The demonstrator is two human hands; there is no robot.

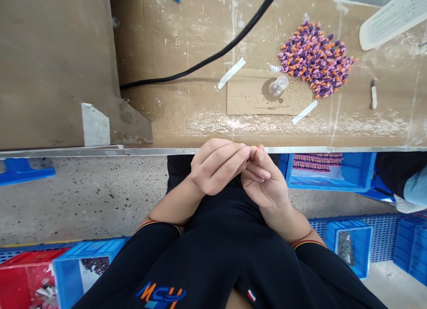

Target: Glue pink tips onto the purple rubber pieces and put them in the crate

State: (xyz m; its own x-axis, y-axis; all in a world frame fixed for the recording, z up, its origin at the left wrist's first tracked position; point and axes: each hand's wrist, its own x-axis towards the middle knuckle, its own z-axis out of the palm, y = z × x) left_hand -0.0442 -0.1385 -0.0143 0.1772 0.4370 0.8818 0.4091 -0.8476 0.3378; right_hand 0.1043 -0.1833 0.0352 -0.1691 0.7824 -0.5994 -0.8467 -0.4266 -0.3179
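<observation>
- The left hand is curling closed, with its fingers pointing across toward the right hand.
- The right hand is also closing, its thumb and fingertips pinching up against the left hand's fingertips just below the desk.
- Both hands are hiding the spot where they meet, so whether they are gripping anything small there cannot be told.
- The hands are hovering over the person's black shorts, just off the desk's metal edge strip, and neither is touching it.
- A loose pile of purple-and-orange parts is lying on the desk, up and to the right of the hands.
- Rows of purple-and-orange parts are lying in a blue plastic crate below the desk edge, just beside the right hand.
- A cardboard sheet is lying at the pile's lower left edge, taped down with white tape strips, and a clear plastic cup is standing on it.
- A black cable is running across the desk behind the cardboard sheet.
- Two more blue crates are sitting low on either side of the person, the right one holding small dark parts.
</observation>
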